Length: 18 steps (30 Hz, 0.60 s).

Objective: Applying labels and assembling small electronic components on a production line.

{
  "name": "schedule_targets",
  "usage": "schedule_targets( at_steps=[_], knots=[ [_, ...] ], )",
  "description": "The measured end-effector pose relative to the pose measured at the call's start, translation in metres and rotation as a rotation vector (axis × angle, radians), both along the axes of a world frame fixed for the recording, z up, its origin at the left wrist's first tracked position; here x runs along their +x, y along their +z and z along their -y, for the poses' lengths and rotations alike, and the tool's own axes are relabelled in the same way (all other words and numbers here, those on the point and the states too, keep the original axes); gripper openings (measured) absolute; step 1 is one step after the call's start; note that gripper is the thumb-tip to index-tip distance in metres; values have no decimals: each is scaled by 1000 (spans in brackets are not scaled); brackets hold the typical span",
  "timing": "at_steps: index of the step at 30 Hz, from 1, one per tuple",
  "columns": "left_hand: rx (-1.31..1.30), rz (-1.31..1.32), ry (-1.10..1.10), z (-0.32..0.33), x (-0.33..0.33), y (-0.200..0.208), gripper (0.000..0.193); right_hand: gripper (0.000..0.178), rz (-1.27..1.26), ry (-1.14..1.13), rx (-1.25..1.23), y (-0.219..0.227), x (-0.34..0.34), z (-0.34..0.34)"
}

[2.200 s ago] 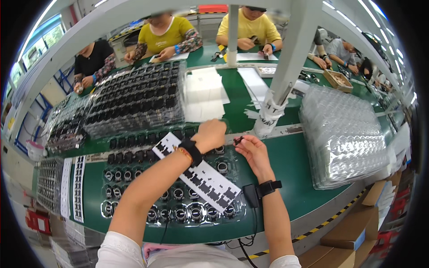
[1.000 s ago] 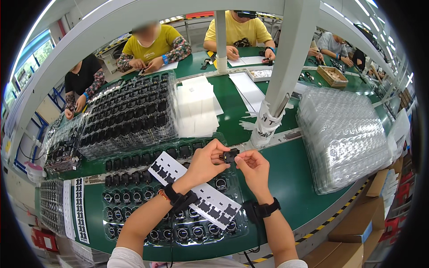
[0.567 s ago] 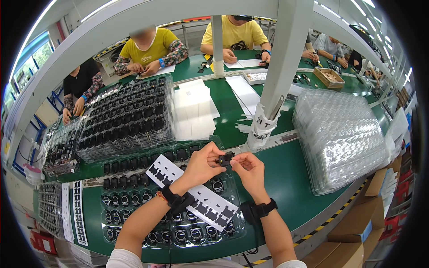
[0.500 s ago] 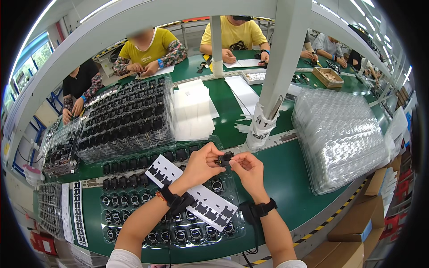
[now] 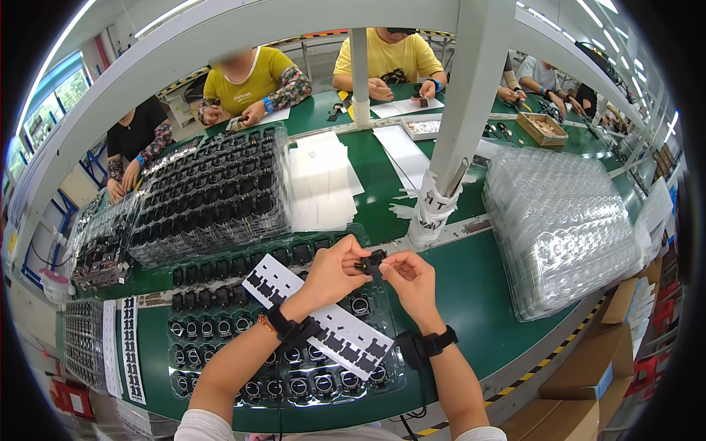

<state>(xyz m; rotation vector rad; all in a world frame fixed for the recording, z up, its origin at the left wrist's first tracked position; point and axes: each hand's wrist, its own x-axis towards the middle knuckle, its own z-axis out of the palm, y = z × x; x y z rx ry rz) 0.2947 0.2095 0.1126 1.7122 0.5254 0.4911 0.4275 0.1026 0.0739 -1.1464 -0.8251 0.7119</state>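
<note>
Between my two hands, above the far right part of a tray, is a small black plastic part (image 5: pixel 373 260). My left hand (image 5: pixel 332 273) pinches it from the left side. My right hand (image 5: pixel 409 279) has thumb and forefinger closed on its right edge. Beneath my left forearm lies a white sheet of black die-cut stickers (image 5: pixel 349 339), slanted across the clear tray (image 5: pixel 401 371). Rows of similar black parts sit in that tray, the nearer ones showing round silvery rings (image 5: pixel 299 387). Each wrist wears a black band.
Stacked filled trays (image 5: pixel 209 195) stand at the far left, beside white paper sheets (image 5: pixel 320 184). A grey post (image 5: pixel 463 95) rises beyond my hands. Stacked clear trays (image 5: pixel 559 228) occupy the right, with cardboard boxes (image 5: pixel 588 367) below. Several co-workers sit across the green table (image 5: pixel 471 294).
My hands keep their grip on the black part, which looks slightly turned. The whole view has shifted a little. Across the table, co-workers' hands have moved.
</note>
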Motion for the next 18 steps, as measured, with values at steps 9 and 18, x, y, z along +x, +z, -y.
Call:
schedule_targets(
  at_steps=[9, 18],
  knots=[
    [120, 27, 0, 5, 3, 3, 28, 8, 159, -92, -49, -3, 1, -2],
    [-111, 80, 162, -15, 9, -26, 22, 18, 43, -33, -36, 13, -6, 3]
  ],
)
